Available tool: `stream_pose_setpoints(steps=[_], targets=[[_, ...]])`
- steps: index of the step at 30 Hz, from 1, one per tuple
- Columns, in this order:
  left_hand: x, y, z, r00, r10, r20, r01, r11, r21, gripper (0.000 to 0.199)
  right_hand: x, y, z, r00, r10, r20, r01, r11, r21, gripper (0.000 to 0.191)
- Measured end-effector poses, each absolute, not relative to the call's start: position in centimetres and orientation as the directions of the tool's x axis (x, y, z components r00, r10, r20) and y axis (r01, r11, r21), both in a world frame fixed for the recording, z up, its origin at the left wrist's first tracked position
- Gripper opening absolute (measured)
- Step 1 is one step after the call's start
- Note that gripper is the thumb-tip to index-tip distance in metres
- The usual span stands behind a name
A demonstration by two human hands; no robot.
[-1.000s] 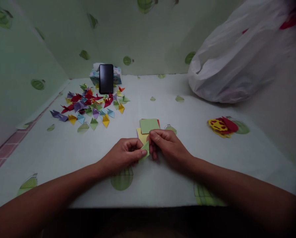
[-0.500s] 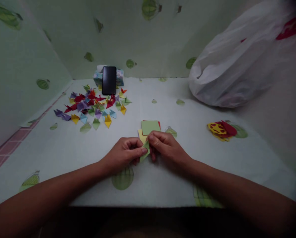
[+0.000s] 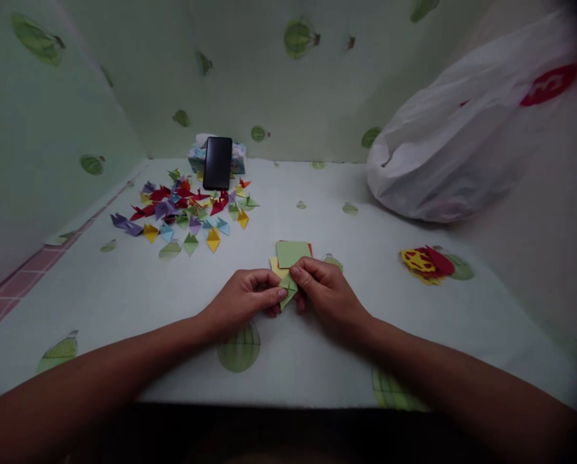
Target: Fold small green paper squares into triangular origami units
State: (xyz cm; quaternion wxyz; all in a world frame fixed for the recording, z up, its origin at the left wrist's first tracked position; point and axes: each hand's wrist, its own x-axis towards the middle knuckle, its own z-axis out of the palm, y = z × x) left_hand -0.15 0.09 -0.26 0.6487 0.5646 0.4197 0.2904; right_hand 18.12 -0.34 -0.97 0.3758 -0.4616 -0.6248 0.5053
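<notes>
Between both hands is a small piece of folded green origami paper (image 3: 289,293), with creases on its face and a point at the bottom. My left hand (image 3: 254,293) pinches its left edge between thumb and fingers. My right hand (image 3: 320,287) is closed on its upper right side, thumb on top; the fingertips behind the paper are partly hidden. Just beyond the hands lies a stack of square paper, a green sheet (image 3: 292,254) on top with red showing under it. A yellow sheet (image 3: 275,265) sticks out at the stack's lower left, partly covered by my fingers.
Many folded paper figures (image 3: 192,222) in several colours spread at the back left. Behind them a black phone (image 3: 217,164) leans on a tissue box (image 3: 240,158). A white plastic bag (image 3: 428,161) stands at the back right, with red and yellow cut-out pieces (image 3: 426,264) nearer me.
The folded green paper has turned so its creased face shows more, and my right fingers have shifted slightly on it. The whole view has moved a little; the other things lie as before.
</notes>
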Motion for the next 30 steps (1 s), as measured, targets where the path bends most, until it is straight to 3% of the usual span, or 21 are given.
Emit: stream_pose_setpoints(steps=[7,17,23,26,30], targets=[[-0.16,0.23,-0.56,0.373,0.913,-0.164,-0.048,0.195,0.980,0.018,17.57,-0.06,-1.10,-0.380,0.923,-0.056,-0.064,-0.087,-0.994,0.021],[-0.11,0.26,-0.62,0.379,0.911,-0.164,-0.012,0.182,0.983,0.020,17.35,-0.13,-0.90,-0.361,0.929,-0.081,-0.030,-0.099,-0.995,0.019],[-0.20,0.09,-0.37,0.412,0.907,-0.086,0.100,0.049,0.994,0.022,17.26,-0.22,-1.51,-0.238,0.971,-0.007,0.083,0.013,-0.996,0.020],[-0.27,0.03,-0.43,0.417,0.909,0.026,0.211,-0.124,0.970,0.020,17.23,-0.20,-1.62,-0.172,0.981,0.094,0.177,0.125,-0.976,0.022],[-0.38,-0.03,-0.51,0.456,0.870,0.188,0.349,-0.369,0.861,0.020,17.10,-0.42,-1.39,-0.177,0.978,0.112,0.228,0.152,-0.962,0.015]])
